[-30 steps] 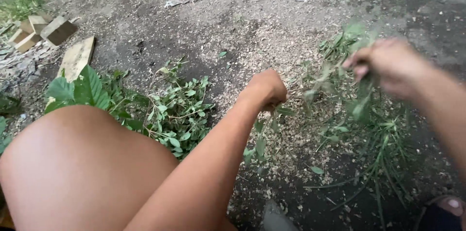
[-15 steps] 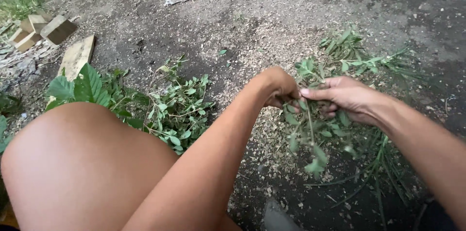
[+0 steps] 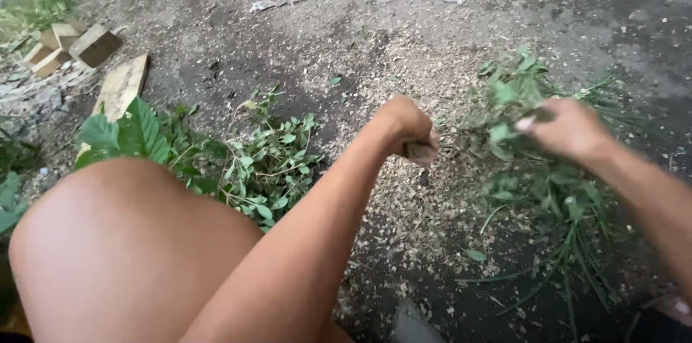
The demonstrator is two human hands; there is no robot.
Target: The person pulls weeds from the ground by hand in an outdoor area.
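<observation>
Hands apart, sprigs now upright.

The ground was bare, dark grey packed earth, strewn through the middle with pale wood chips and sawdust. At the upper left lay several tan cut wooden blocks and a flat pale wooden board, with a patch of green grass behind them. Daylight fell soft and even, without hard shadows.

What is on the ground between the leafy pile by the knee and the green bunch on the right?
In the head view, between leafy pile and green bunch: pale wood chips on dirt, with the left hand above.
</observation>
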